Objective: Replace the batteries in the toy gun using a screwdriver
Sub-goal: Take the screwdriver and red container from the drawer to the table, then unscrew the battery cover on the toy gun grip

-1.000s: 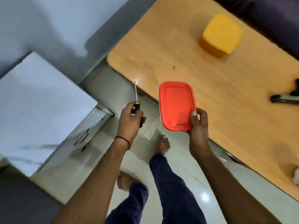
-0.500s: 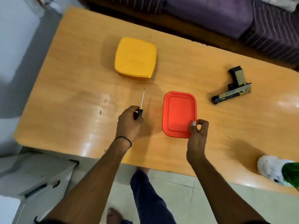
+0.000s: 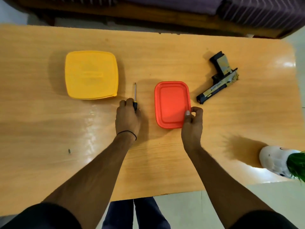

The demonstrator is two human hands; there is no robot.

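Left fingers (image 3: pixel 127 104) wrap the screwdriver (image 3: pixel 135 93); right fingers (image 3: pixel 188 113) pinch the red lid (image 3: pixel 171 103). Set both flat; the gun (image 3: pixel 217 80) lies beyond the right fingers.

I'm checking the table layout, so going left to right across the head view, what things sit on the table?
Yellow container → screwdriver → red lid → toy gun → white and green object at the right edge.

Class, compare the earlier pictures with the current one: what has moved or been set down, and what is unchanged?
The red lid and screwdriver, carried above the floor a second ago, have come down onto the table. The left hand still grips the screwdriver; the right hand still pinches the lid's corner. The toy gun and yellow container lie untouched.
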